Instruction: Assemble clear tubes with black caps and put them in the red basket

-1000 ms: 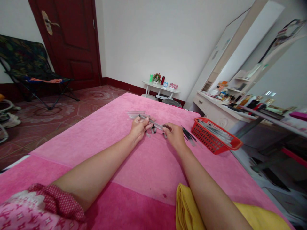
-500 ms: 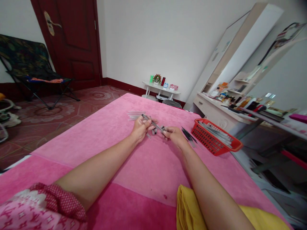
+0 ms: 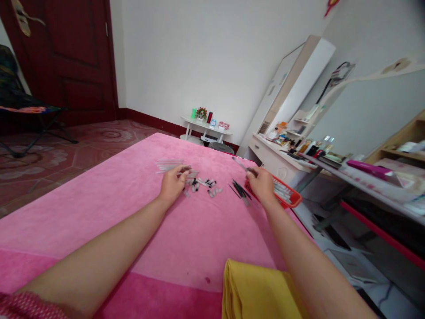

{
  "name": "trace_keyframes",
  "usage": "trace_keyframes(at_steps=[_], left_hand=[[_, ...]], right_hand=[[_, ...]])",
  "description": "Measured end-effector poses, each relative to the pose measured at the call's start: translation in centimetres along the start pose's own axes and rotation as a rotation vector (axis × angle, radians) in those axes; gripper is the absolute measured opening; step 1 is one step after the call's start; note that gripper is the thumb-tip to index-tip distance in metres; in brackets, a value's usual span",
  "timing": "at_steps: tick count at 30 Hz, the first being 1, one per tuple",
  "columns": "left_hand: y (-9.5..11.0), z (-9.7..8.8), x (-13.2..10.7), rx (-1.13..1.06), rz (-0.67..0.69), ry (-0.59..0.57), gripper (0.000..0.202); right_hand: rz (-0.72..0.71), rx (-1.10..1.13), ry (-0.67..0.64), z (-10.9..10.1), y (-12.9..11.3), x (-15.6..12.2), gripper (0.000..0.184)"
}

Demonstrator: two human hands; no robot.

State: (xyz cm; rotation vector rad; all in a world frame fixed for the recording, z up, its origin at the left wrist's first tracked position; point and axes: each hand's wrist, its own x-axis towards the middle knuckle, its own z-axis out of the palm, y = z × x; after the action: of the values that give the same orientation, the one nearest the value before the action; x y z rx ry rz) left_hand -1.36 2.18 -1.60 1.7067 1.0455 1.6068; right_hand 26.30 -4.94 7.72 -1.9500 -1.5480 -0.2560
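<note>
My right hand (image 3: 261,182) is closed around a slim translucent pen (image 3: 239,164), held at the near edge of the red basket (image 3: 294,201). The pen's tip end points up and left. My left hand (image 3: 173,182) rests low over the cloth with thumb and fingers curled together; whether anything sits between them is hard to see. Clear pen barrels (image 3: 169,164) lie just behind it. Small clear and black pen caps (image 3: 210,184) are scattered to its right. A bundle of thin black refills (image 3: 241,190) lies left of the basket.
The pink cloth (image 3: 142,235) covers the surface. A folded yellow cloth (image 3: 259,288) lies at the front, beneath my right forearm. Beyond the basket stands a dressing table (image 3: 279,155) crowded with bottles. A low white shelf (image 3: 207,125) is against the far wall.
Both hands held one pen together between them. Now they are apart: the right has carried the pen rightward to the basket, and the left has come down beside the barrels and caps. The view has turned right.
</note>
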Motion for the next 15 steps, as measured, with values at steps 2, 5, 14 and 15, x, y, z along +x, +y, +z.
trace_keyframes(at_steps=[2, 5, 14, 15], left_hand=[[-0.8, -0.3, 0.4, 0.084, 0.013, 0.070, 0.025], [-1.6, -0.5, 0.8, 0.193, 0.015, 0.106, 0.026], [-1.7, -1.0, 0.6, 0.304, -0.007, 0.092, 0.027], [-1.7, -1.1, 0.6, 0.302, -0.010, 0.091, 0.027]], right_hand=[[0.101, -0.184, 0.045, -2.3, 3.0, 1.4, 0.032], [0.234, -0.352, -0.004, -4.4, 6.6, 2.6, 0.034], [0.243, -0.494, -0.062, -4.4, 9.0, 3.7, 0.036], [0.230, -0.503, -0.070, -4.3, 9.0, 3.8, 0.035]])
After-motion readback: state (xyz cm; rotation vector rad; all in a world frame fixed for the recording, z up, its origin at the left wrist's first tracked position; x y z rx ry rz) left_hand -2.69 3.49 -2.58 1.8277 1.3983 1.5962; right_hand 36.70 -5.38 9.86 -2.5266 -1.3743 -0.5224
